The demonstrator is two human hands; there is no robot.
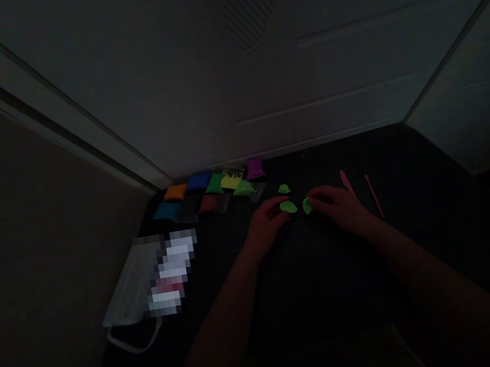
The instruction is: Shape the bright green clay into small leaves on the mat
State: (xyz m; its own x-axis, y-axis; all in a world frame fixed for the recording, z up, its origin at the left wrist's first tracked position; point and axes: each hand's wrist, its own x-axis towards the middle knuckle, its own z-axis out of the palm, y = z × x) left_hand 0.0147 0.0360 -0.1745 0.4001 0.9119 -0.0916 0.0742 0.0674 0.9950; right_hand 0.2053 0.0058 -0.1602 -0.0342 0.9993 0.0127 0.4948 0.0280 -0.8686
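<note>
- Head view: a small green lump [284, 189] lies on the black table [318, 284], just beyond the two hands.
- Left hand [264, 227]: nearer the person than the lump and a little to its left, thumb and fingers curled in a grip on a flat light green piece [288, 207].
- Right hand [340, 208]: nearer and to the right of the lump, fingertips pinching a smaller light green piece [307, 205]; the two held pieces are apart.
- Left of the lump, two rows of packets: orange packet [176, 192], blue packet [198, 182], dark green packet [215, 183], yellow packet [230, 181] and purple packet [255, 167] behind; teal packet [167, 210], black packet [188, 207], red packet [207, 203] and light green packet [243, 189] in front.
- Right of the lump: a pink knife-shaped tool [345, 181], partly behind the right hand, then a thin pink stick [373, 196].
- Far left of the lump and nearer: a white face mask [124, 291] beside a pixelated pale item [178, 260].
- Beyond the lump: a pale panel [190, 80] with a raised heart.
</note>
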